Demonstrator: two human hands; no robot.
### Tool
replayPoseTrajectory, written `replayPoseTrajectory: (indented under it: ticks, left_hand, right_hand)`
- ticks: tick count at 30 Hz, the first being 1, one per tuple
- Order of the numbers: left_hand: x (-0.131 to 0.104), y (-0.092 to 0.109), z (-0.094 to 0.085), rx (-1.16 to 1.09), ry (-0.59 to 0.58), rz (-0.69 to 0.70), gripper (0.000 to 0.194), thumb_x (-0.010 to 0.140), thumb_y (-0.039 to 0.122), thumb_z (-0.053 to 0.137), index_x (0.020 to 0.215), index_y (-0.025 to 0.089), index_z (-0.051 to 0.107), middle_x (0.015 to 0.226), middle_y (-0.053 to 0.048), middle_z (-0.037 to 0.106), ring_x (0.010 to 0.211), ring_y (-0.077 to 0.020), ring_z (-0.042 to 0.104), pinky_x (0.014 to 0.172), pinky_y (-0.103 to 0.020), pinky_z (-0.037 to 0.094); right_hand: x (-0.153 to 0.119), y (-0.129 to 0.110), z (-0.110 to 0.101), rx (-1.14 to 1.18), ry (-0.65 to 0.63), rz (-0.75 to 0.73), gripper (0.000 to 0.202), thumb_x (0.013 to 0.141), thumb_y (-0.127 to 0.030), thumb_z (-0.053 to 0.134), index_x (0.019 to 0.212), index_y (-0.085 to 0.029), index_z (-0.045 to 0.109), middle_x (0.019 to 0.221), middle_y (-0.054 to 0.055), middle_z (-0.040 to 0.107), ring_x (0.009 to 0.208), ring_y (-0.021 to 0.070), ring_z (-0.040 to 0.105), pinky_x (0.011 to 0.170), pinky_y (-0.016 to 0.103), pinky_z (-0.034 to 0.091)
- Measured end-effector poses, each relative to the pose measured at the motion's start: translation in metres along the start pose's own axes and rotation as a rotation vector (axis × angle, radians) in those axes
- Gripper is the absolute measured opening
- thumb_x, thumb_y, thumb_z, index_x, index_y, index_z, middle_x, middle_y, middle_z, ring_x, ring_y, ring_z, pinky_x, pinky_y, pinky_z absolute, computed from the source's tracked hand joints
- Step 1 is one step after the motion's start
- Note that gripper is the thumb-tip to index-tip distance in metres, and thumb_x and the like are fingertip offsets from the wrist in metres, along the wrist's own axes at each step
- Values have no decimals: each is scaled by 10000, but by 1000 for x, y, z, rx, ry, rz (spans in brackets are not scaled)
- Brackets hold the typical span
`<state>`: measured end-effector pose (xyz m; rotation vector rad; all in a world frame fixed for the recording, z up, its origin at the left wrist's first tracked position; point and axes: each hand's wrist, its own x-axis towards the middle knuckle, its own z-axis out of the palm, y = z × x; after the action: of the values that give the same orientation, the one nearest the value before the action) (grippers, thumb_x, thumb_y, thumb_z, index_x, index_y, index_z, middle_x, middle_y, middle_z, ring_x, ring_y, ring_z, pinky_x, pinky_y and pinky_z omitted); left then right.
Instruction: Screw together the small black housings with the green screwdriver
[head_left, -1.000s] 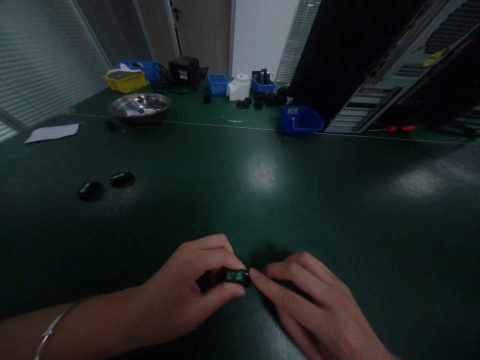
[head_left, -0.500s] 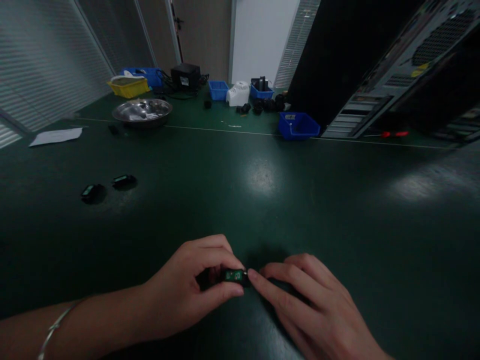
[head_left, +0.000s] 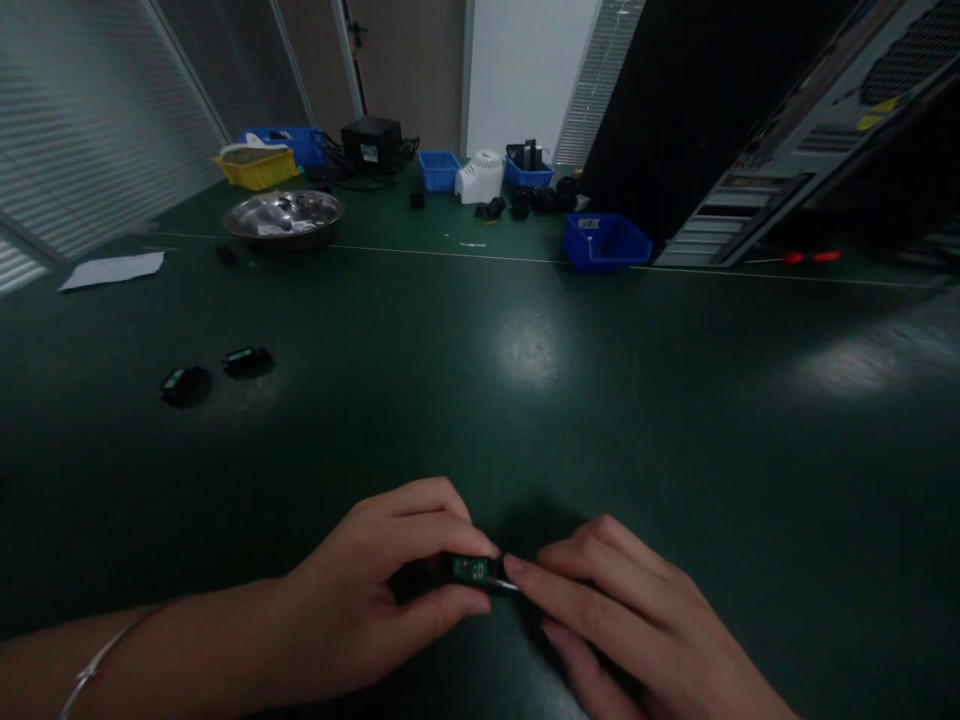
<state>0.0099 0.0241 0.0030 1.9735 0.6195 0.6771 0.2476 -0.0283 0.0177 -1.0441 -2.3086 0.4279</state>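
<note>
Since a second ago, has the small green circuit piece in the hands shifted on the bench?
Cannot tell: the circuit piece sits slightly lower in view, but the steel bowl shifted too, so the camera moved.

The left hand [head_left: 375, 590] and right hand [head_left: 630, 620] meet at the near edge of the tabletop [head_left: 525, 400], with a small module [head_left: 471, 570] between their fingertips. Two similar modules [head_left: 214, 372] lie side by side far to the left. Behind them sits a bowl [head_left: 283, 215]; a bin [head_left: 604, 242] stands to its right, beside a computer case [head_left: 810, 130].
</note>
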Motion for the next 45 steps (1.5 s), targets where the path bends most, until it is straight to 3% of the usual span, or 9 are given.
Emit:
replayPoseTrajectory:
  ticks: [7, 13, 19, 38, 45]
  left_hand:
    - [-2, 0, 0, 39, 34, 79, 467, 823, 58, 675, 1260, 189, 577, 925, -31, 612, 789, -112, 584, 700, -193, 470]
    - [0, 1, 0, 26, 35, 111, 385, 821, 47, 673, 1181, 177, 639, 904, -35, 627, 787, -109, 594, 704, -187, 474]
    - [1, 2, 0, 15, 39, 49, 284, 802, 62, 698, 1063, 169, 663, 881, -28, 638, 785, -116, 600, 693, -197, 475]
    - [-1, 4, 1, -32, -9, 6, 238, 803, 77, 688, 1019, 174, 655, 878, -28, 628, 774, -122, 600, 680, -204, 477]
    - [-2, 1, 1, -1, 57, 9, 320, 804, 76, 700, 1093, 195, 630, 904, -17, 614, 807, -123, 600, 715, -210, 487]
  right_hand:
    - [4, -4, -8, -141, -29, -47, 320, 958, -153, 455, 1185, -216, 672, 937, 46, 735, 808, 165, 651, 727, 260, 545]
    - [0, -2, -8, -201, -49, -54, 328, 1000, -193, 412, 1211, -220, 662, 963, 35, 738, 806, 158, 638, 722, 260, 532]
    - [0, -1, -9, -222, -62, -80, 397, 1033, -366, 340, 1246, -229, 645, 988, 41, 726, 794, 174, 607, 675, 287, 497]
    - [-2, 2, -9, -256, -71, -110, 366, 1027, -336, 374, 1240, -221, 648, 985, 44, 726, 791, 175, 595, 658, 290, 466]
    - [-1, -1, -9, -181, -66, -50, 323, 999, -265, 437, 1236, -215, 651, 981, 57, 721, 804, 171, 611, 682, 276, 517]
